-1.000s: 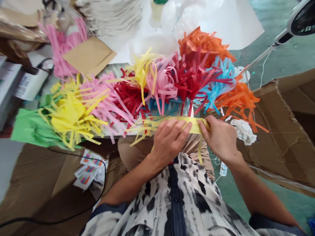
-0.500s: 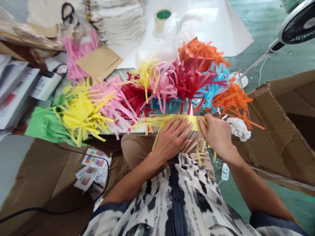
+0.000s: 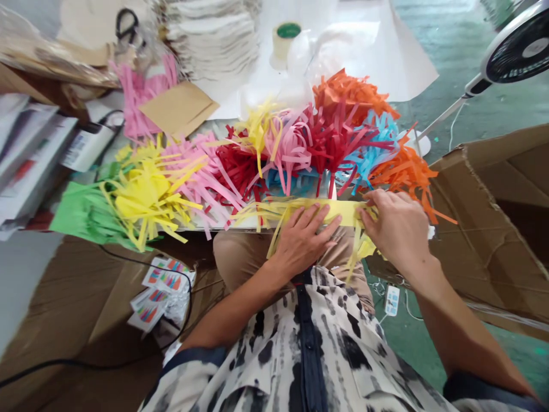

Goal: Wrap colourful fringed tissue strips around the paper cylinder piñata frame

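Note:
A yellow tissue-paper tassel (image 3: 343, 213) lies along the table's front edge, its uncut band in the middle and cut strips at both ends. My left hand (image 3: 303, 237) rests flat on it with the fingers stretched out. At its right end my right hand (image 3: 398, 226) is closed, thumb and fingers pinching the yellow strips. Some strips hang below the edge over my lap. Just behind lie red tassels (image 3: 332, 140), a pink tassel (image 3: 289, 143) and a blue tassel (image 3: 373, 140).
Orange tassels (image 3: 412, 166) lie to the right, yellow (image 3: 148, 194) and green ones (image 3: 88, 209) to the left. Farther back are brown paper (image 3: 180, 109), a tape roll (image 3: 286, 43) and a white stack (image 3: 212, 40). A fan (image 3: 517, 48) and cardboard box (image 3: 497, 229) stand at right.
My right hand has shifted right and turned, drawing yellow strips at the tassel's right end. My left hand stays flat on the band. The view has moved slightly.

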A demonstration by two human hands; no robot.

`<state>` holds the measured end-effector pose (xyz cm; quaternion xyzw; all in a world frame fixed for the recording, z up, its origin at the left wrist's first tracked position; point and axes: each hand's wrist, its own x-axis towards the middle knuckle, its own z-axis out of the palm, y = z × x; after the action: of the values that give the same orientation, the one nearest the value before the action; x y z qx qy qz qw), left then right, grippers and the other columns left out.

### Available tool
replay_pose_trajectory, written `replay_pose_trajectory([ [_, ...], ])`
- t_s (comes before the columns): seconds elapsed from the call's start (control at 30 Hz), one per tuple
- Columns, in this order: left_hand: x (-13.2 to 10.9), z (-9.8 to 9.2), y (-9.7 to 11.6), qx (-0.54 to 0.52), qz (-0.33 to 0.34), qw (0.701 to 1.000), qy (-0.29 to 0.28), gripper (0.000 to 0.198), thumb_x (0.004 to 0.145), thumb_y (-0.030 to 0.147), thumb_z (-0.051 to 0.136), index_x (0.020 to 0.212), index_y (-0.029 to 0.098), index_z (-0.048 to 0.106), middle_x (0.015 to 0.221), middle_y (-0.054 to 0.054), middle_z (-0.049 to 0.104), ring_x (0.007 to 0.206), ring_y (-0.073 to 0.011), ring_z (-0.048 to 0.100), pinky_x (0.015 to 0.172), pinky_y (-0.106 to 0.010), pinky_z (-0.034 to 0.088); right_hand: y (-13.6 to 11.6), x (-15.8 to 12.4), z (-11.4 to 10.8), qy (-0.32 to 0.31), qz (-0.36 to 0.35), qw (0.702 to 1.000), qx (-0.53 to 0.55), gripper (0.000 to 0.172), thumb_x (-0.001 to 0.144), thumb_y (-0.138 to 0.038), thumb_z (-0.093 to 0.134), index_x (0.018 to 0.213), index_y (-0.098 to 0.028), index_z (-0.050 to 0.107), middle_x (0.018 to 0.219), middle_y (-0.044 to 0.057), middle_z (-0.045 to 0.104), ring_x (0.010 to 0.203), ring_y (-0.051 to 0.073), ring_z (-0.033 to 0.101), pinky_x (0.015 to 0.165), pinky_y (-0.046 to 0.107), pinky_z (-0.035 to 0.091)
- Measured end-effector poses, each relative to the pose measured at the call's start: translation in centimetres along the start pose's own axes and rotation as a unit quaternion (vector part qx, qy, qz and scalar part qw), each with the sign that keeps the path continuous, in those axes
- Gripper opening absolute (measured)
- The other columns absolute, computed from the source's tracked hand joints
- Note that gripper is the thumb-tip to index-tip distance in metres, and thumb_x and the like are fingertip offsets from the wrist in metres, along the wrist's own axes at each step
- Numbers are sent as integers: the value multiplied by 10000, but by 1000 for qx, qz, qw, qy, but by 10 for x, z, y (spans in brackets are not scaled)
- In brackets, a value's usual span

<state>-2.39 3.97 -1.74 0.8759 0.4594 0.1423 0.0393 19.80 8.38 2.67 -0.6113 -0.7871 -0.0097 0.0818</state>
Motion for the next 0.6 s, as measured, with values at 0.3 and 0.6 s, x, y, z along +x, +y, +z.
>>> replay_pose_trajectory([
  [0.3,-2,1,-4,-1,8,1000,-6,547,1057,470,566,1574,292,539,1661,-99,505,1539,-322,480,1262,-571,377,-1,-52,22,63,-182,981,1,363,1010,-170,564,1341,-246,692,1354,40,767,1236,256,694,1073,468,399],
  [0.6,-25,-30,-52,33,-23,998,42,349,1074,387,576,1376,257,694,1496,-80,677,1451,-319,567,1195,-578,394,13,-44,21,29,-180,981,58,268,1070,-241,538,1245,-268,739,1317,53,782,1260,282,696,1173,543,328],
])
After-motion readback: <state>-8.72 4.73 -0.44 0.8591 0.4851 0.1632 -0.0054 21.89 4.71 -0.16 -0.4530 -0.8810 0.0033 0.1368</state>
